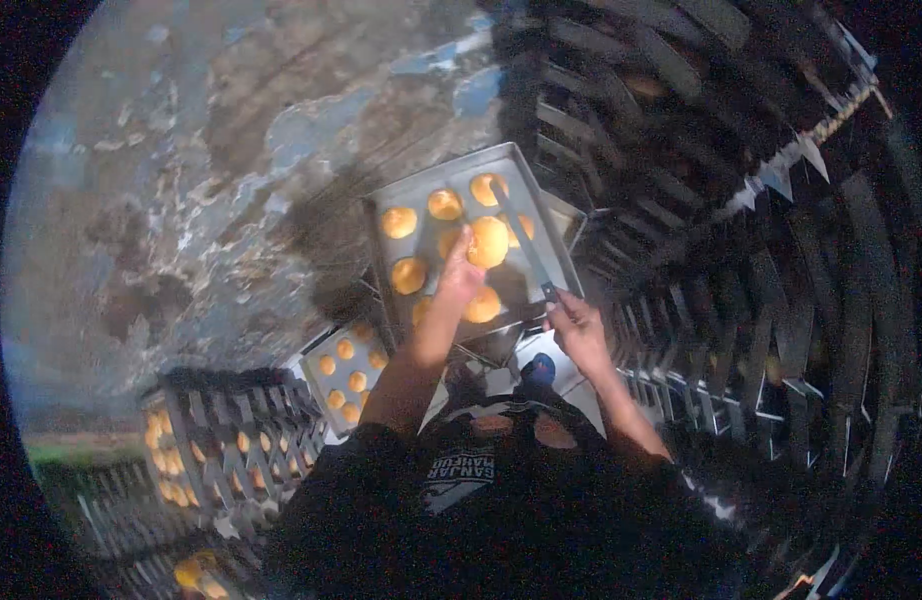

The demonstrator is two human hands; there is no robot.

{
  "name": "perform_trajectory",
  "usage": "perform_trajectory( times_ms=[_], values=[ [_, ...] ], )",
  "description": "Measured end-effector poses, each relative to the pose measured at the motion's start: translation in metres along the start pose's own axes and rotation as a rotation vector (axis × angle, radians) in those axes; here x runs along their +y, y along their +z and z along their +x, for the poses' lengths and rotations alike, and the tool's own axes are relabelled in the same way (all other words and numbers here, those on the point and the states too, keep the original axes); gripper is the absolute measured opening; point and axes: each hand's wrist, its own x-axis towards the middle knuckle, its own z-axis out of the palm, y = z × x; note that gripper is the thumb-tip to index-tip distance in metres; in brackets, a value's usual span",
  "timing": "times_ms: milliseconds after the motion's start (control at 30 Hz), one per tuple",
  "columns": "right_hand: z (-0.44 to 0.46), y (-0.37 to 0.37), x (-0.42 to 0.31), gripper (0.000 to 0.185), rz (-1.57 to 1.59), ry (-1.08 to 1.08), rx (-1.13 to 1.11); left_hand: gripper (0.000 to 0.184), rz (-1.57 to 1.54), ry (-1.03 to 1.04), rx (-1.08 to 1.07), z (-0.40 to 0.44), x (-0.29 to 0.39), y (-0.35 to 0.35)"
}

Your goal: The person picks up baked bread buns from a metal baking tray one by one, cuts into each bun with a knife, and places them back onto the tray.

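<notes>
My left hand (463,272) is closed around a round golden bun (488,243), lifted above a metal baking tray (383,192). In my right hand (579,328) is a long knife (526,238), gripped by its dark handle. Its blade points up and to the left, passing over the tray just right of the held bun. More buns lie spaced apart on the tray, such as one bun (445,204) near the top and another bun (408,275) at the left. My left hand and the held bun hide part of the tray.
A second tray of buns (326,364) sits lower left. Beyond it, a rack (209,430) holds several more buns. Dark slatted racks (781,310) line the right side. A stained, peeling wall (211,180) stands at the left.
</notes>
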Motion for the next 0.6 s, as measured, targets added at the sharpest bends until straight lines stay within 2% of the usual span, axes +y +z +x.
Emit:
perform_trajectory(
  times_ms=[33,100,333,433,500,600],
  values=[
    [0.0,0.006,-0.004,0.036,0.007,-0.02,-0.038,0.052,-0.009,0.021,0.001,0.003,0.005,-0.007],
    [0.0,0.016,-0.006,0.035,-0.005,-0.035,-0.073,0.044,-0.092,0.128,-0.179,0.006,0.015,-0.017],
    [-0.021,0.026,-0.009,0.036,-0.062,-0.088,-0.085,0.043,-0.084,0.117,-0.196,-0.004,0.033,-0.023],
    [-0.023,0.028,-0.015,0.035,-0.054,-0.145,-0.059,0.044,0.073,0.158,-0.234,-0.02,0.026,-0.013],
    [-0.015,0.027,-0.029,0.035,-0.179,-0.116,-0.012,0.039,0.297,0.238,-0.236,-0.03,0.013,-0.003],
    [-0.006,0.021,-0.036,0.035,-0.106,-0.114,-0.087,0.037,0.224,0.21,-0.311,-0.032,0.016,0.001]
  ],
)
